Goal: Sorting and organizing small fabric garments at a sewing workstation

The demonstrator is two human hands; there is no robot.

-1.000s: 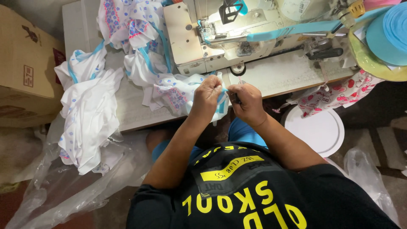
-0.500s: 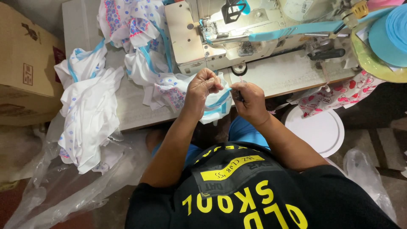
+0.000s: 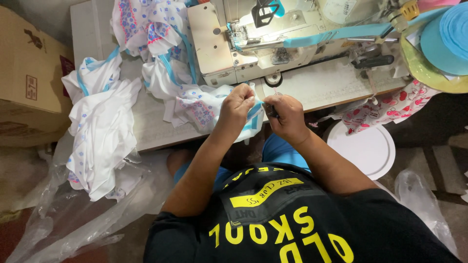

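Left hand point(image 3: 237, 103) pinched shut on white printed garment point(image 3: 204, 104) with blue trim at tabletop point(image 3: 151, 129) edge; right hand point(image 3: 287, 113) closed round small dark snips point(image 3: 271, 110). Risks: nicking cloth or fingertip from tight spacing; garment slipping off tabletop toward lap.

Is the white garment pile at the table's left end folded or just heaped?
Heaped: the white garment pile lies crumpled and drapes over the table edge.
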